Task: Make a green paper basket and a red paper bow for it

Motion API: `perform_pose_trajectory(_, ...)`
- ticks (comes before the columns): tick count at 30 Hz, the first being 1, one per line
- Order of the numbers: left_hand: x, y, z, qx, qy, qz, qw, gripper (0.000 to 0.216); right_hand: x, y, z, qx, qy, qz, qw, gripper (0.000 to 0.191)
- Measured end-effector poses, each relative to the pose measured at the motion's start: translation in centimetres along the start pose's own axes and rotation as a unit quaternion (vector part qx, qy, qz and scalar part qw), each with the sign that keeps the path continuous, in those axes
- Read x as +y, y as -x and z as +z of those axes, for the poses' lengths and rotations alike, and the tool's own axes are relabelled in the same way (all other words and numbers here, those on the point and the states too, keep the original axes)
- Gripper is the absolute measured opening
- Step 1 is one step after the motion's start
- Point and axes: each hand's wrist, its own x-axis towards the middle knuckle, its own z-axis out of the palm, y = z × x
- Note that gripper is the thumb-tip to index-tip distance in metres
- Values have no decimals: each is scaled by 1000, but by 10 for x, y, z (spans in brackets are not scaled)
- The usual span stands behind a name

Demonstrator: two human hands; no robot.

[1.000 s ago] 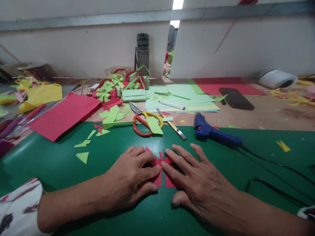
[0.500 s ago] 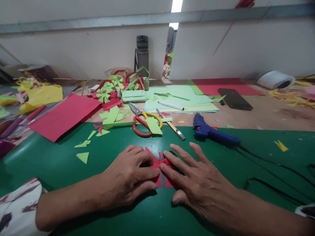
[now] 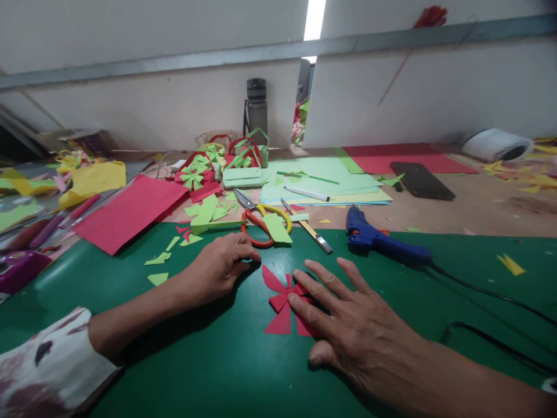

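Observation:
A red paper flower (image 3: 278,316) of cut petals lies flat on the green mat. My right hand (image 3: 348,313) rests over its right side, fingers spread, with the index fingertip at the flower's centre; some petals are hidden under the fingers. Left of the flower and apart from it, my left hand (image 3: 224,264) hovers with loosely bent fingers, thumb a little apart, and nothing visible in it. Just beyond that hand are scissors (image 3: 256,229) with red and yellow handles, a light green paper piece (image 3: 277,228) lying over them.
A craft knife (image 3: 308,226) lies beyond the flower, a blue glue gun (image 3: 383,241) with its cord to the right. Green scraps (image 3: 206,215), a red sheet (image 3: 133,212), stacked pale sheets (image 3: 322,174), a phone (image 3: 422,180) and a bottle (image 3: 257,110) are farther back.
My left hand has come off the red paper flower and moved left and away from me, towards the scissors. My right hand stays on the flower. The view has shifted slightly.

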Motion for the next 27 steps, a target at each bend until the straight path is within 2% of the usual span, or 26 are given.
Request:
perform_pose_trajectory(6,20,-16,-6,-97,1,8,995,16,-1,-1,-1,16,3,-4,1000,45)
perform_pose_trajectory(8,25,-20,-9,-129,-5,0,992,7,-1,-1,-1,22,8,-5,1000,44)
perform_pose_trajectory(10,28,-23,-11,-145,2,-19,989,10,-2,0,-2,20,10,-6,1000,43)
perform_pose_trajectory(13,29,-25,-14,-166,98,-62,979,15,-1,1,-1,4,6,-8,1000,44)
perform_pose_trajectory(17,27,-26,-19,-194,284,-99,934,19,-1,1,2,-8,-4,-5,1000,44)
perform_pose_trajectory(21,23,-25,-16,-234,430,-96,867,22,-1,1,2,3,-5,0,1000,45)
perform_pose_trajectory(24,21,-25,-12,-265,481,-95,830,20,-2,1,1,3,-9,-1,1000,48)
perform_pose_trajectory(27,18,-29,-9,-307,491,-103,809,19,-2,0,-1,6,-7,-5,1000,50)
